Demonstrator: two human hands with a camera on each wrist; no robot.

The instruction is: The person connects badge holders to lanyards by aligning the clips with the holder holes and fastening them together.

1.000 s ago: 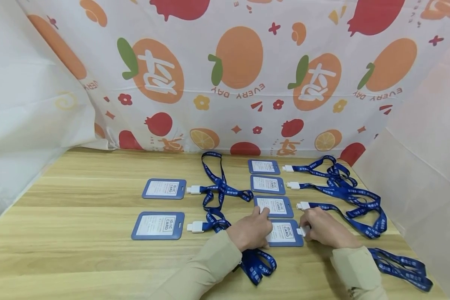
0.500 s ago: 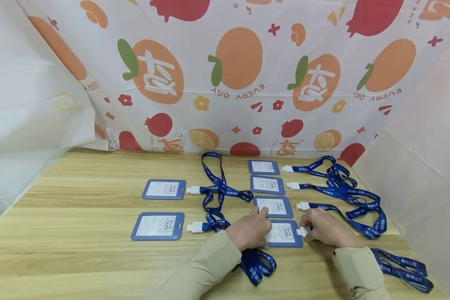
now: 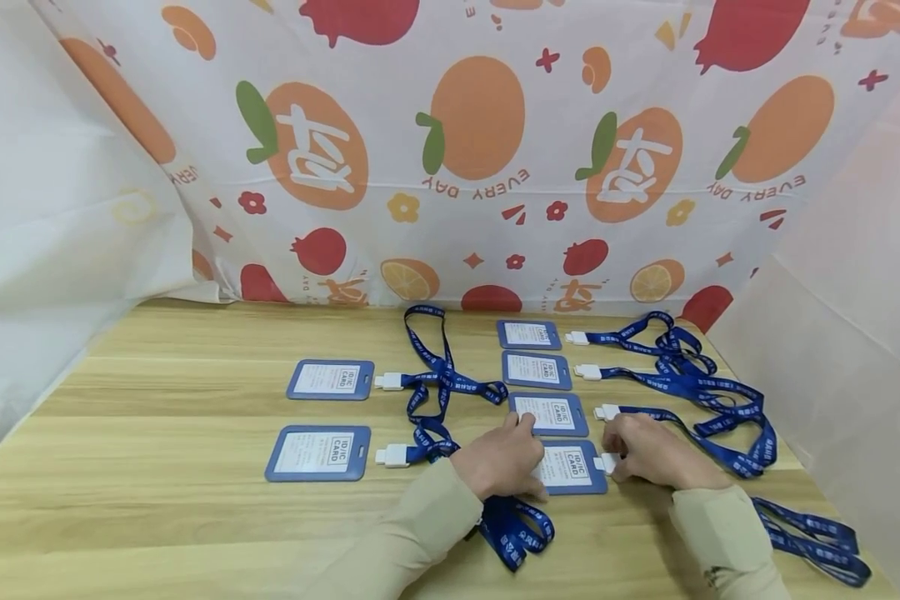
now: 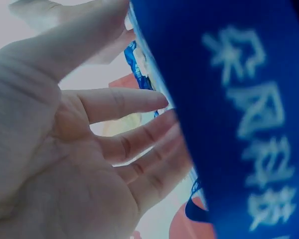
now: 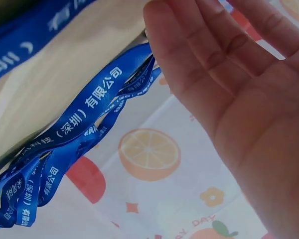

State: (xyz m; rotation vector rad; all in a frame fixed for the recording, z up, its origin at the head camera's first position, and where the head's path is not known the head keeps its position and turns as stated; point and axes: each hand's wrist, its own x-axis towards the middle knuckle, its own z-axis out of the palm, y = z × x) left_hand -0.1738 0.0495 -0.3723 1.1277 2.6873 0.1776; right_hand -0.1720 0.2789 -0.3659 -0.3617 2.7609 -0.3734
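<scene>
In the head view, my left hand lies over the left end of the nearest blue ID card holder in the right-hand column. Its fingers reach the upper edge and the thumb is by the lower edge. The left wrist view shows these fingers fairly straight, with a blue strap close to the camera. My right hand pinches a white lanyard clip between thumb and forefinger, right at the holder's slotted end. Its blue strap comes out beyond the right wrist.
More card holders lie farther back in this column, such as one beside a white clip and strap. Two holders lie at left with their lanyards. A loop of strap lies below my left hand. A fruit-print cloth hangs behind.
My left thumb has shifted slightly to the right along the holder's lower edge. The right hand keeps its pinch on the clip, almost still, while its sleeve moves slightly right.
</scene>
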